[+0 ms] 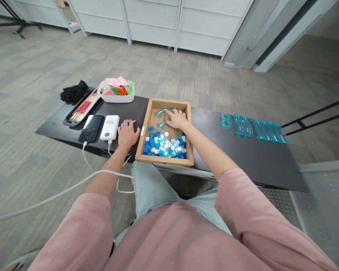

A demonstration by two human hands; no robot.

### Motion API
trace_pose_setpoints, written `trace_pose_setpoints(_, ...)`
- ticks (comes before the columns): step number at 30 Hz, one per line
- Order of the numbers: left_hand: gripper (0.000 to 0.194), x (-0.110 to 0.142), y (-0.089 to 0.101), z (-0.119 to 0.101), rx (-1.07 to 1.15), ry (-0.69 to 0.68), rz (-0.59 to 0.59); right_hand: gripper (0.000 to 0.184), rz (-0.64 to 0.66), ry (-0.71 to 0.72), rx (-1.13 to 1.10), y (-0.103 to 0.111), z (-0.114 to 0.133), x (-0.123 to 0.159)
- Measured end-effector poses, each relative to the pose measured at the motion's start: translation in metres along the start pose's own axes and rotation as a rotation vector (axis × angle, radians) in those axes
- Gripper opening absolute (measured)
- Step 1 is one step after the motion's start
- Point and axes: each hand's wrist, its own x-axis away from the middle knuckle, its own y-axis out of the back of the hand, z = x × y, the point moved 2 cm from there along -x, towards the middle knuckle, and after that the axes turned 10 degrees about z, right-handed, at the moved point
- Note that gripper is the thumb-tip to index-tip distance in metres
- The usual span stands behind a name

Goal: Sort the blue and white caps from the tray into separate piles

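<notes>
My right hand (176, 119) reaches into a shallow cardboard box (165, 163), its fingers apart. The fingertips are at two clear curved track pieces with blue ends; the upper curved piece (161, 110) lies near the far side. Whether the fingers touch them I cannot tell. Small blue and white blocks (165, 145) are heaped in the near half of the box, mixed with some clear pieces. My left hand (127, 133) lies on the dark table, fingers spread, between the box's left side and a white power bank (110, 128). Nothing is in it.
To the right on the table (231, 158) lie clear blue straight pieces (268, 130), wavy pieces (243, 125) and small ring-shaped pieces (225, 121). On the left are a phone (92, 128), a tray of sticks (83, 107), a white basket (120, 98), black cloth (74, 92) and white cables.
</notes>
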Motion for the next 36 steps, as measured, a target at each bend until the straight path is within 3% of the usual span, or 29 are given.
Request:
trace_pose_setpoints(5, 0.062, 0.0, -0.001, 0.0, 0.005, -0.004, -0.01, 0.093, 0.047, -0.038, -0.022, -0.002, 0.011, -0.002)
trace_pose_setpoints(11, 0.061, 0.001, 0.0, 0.0, 0.004, -0.005, -0.003, 0.125, 0.029, 0.014, 0.051, -0.003, 0.017, 0.008)
trace_pose_setpoints(13, 0.061, 0.001, 0.0, 0.0, 0.005, -0.005, -0.006, 0.112, 0.005, 0.072, 0.059, -0.003, 0.015, 0.016)
trace_pose_setpoints(16, 0.061, 0.001, 0.001, -0.001, 0.002, 0.004, -0.011, 0.071, -0.007, 0.119, 0.067, -0.004, 0.008, 0.032)
trace_pose_setpoints(18, 0.061, 0.002, 0.001, -0.002, -0.002, 0.008, -0.011, 0.054, -0.022, 0.145, 0.1, -0.005, 0.003, 0.043)
trace_pose_setpoints(21, 0.06, 0.003, 0.002, -0.002, -0.008, 0.009, -0.012, 0.044, -0.032, 0.194, 0.142, -0.004, -0.001, 0.058)
trace_pose_setpoints(24, 0.061, 0.004, 0.004, -0.003, -0.021, 0.017, 0.006, 0.047, -0.065, 0.219, 0.134, -0.001, -0.008, 0.076)
trace_pose_setpoints(26, 0.063, 0.004, 0.006, -0.003, -0.027, 0.016, 0.025, 0.052, -0.152, 0.206, 0.091, 0.004, -0.024, 0.089)
trace_pose_setpoints(28, 0.064, 0.003, 0.006, -0.002, -0.024, 0.011, 0.031, 0.056, -0.268, 0.133, 0.028, 0.007, -0.055, 0.105)
trace_pose_setpoints(32, 0.061, -0.002, 0.002, 0.003, -0.02, 0.013, 0.001, 0.065, -0.452, -0.208, -0.075, -0.003, -0.149, 0.132)
trace_pose_setpoints(34, 0.06, -0.005, -0.001, 0.006, -0.037, 0.015, -0.015, 0.072, -0.463, -0.38, -0.13, -0.015, -0.193, 0.138)
trace_pose_setpoints(36, 0.062, -0.006, -0.001, 0.006, -0.059, 0.016, -0.011, 0.079, -0.434, -0.492, -0.185, -0.028, -0.22, 0.136)
